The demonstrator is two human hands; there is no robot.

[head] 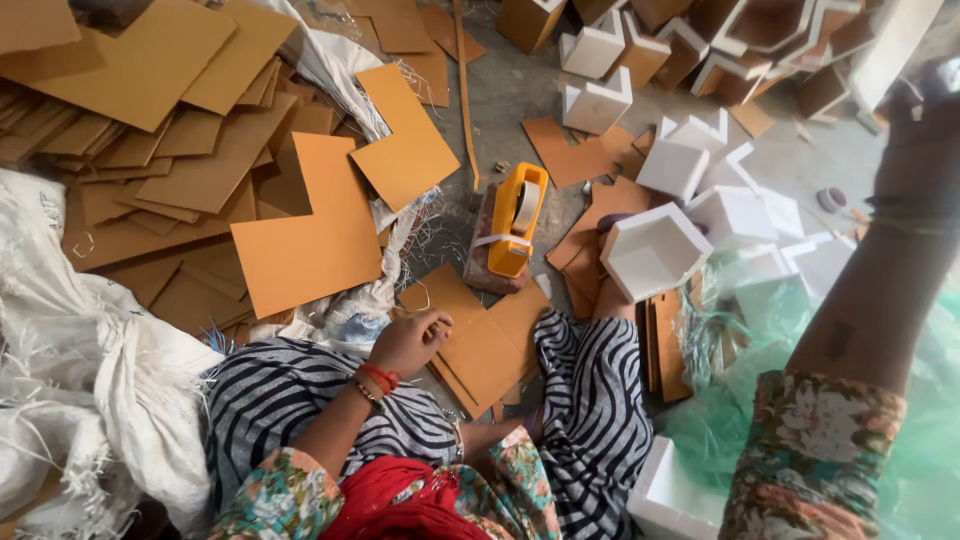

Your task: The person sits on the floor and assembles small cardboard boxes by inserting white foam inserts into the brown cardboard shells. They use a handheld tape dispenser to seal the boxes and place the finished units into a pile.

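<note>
a: left hand — fingers curled narrow, pinching the near corner of an orange card sheet lying just beyond the fingertips, over the striped lap.
b: right hand?
a: raised far right, blurred; finger state can't be told.
b: step?
a: likely picking up a sheet. next wants a firmer pinch; tape dispenser sits past the fingers.

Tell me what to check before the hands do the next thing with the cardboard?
1. Left hand touching the brown cardboard sheet: ok.
2. Right hand free: cannot tell, it is raised and blurred.
3. Yellow tape dispenser upright with tape loaded: ok.
4. An open white box nearby: ok.
5. Floor around the legs tidy: not ok, cardboard pieces lie scattered.
</note>
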